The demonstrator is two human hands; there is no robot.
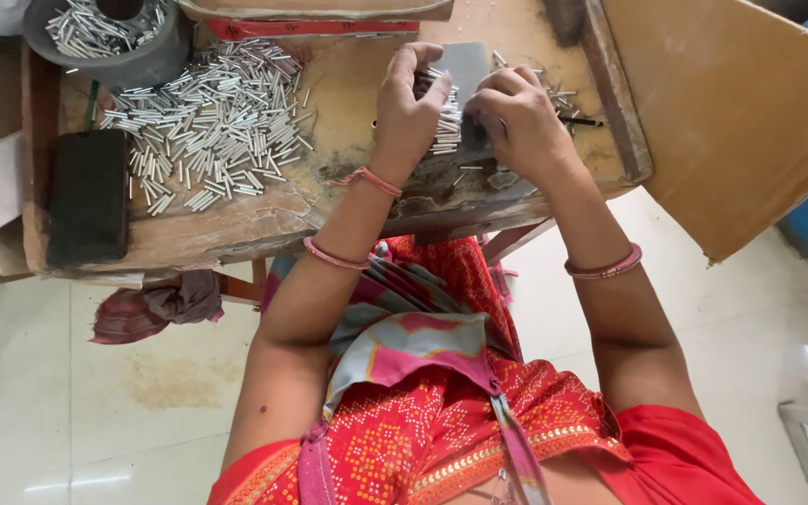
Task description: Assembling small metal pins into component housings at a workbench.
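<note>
My left hand [409, 108] and my right hand [521, 122] meet over a dark flat block [465, 65] on a low wooden work table [236, 224]. Between them lies a neat row of short silver metal tubes [445, 122], side by side. The left hand's fingers curl over the top of the row and grip it. The right hand's fingers are bent and press against the row's right side. A large loose pile of the same silver tubes [212, 122] lies to the left on the table.
A round grey tub [119, 51] holding more tubes stands at the back left. A dark rectangular block [91, 196] lies at the table's left edge. A cloth [156, 304] hangs below the table. A brown board [731, 112] leans at the right.
</note>
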